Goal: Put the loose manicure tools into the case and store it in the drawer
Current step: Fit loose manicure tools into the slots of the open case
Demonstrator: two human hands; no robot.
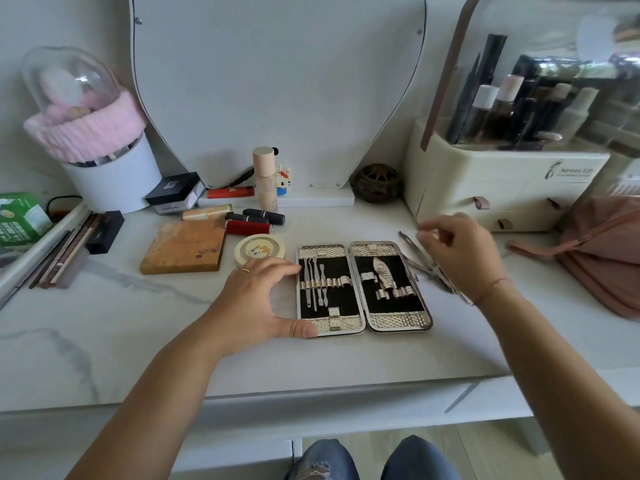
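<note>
A green box (pixel 19 216) sits at the far left edge of a white marble-patterned vanity top (pixel 138 341), beside a row of cosmetic pencils (pixel 62 258) and a glass dome with a pink trim (pixel 83 133) on a white tub. To the right lie a black box (pixel 175 188), a worn wooden block (pixel 185 249), several lipsticks (pixel 251 221) and a round compact (pixel 259 252), with a tall beige bottle (pixel 265 178) standing farther back against the mirror stand (pixel 277 81). The person's left hand (pixel 256 303), a ring on one finger, rests just right of the compact with fingers spread wide, the thumb against the near left corner of the manicure case (pixel 398 320) and the fingertips touching its far left edge. The case lies opened flat near the middle of the top; slim metal tools (pixel 313 278) sit under the straps of its left half, and a nipper (pixel 382 271) is strapped in the right half. Just right of the case, loose tools (pixel 420 259) lie on the surface, partly hidden under the right hand (pixel 457 251). That hand hovers over them with fingers curled, its fingertips blurred, so whether it pinches a tool cannot be told. Farther right stands a cream cosmetics organiser (pixel 502 181) filled with bottles, and a pink bag (pixel 602 251) lies at the right edge.
</note>
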